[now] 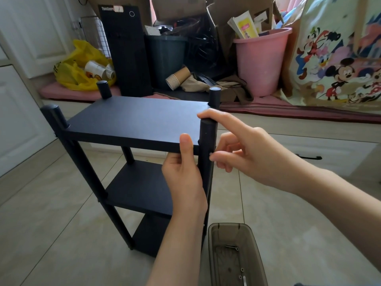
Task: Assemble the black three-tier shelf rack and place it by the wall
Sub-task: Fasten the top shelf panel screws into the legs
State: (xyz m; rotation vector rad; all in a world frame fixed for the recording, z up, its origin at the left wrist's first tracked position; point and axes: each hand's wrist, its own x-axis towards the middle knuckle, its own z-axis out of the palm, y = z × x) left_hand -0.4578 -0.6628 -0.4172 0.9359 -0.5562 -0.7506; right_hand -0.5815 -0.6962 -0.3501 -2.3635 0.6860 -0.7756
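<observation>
Black three-tier shelf rack upright on tiled floor; left hand gripping front edge of top shelf; right hand pinching front-right post, forefinger on its top, thumb against its side.

We've got two bare hands in view: left hand, right hand. The left forearm and right forearm are bare to the frame edge. Nails are short and rounded, and the left thumbnail shows this clearest.
</observation>
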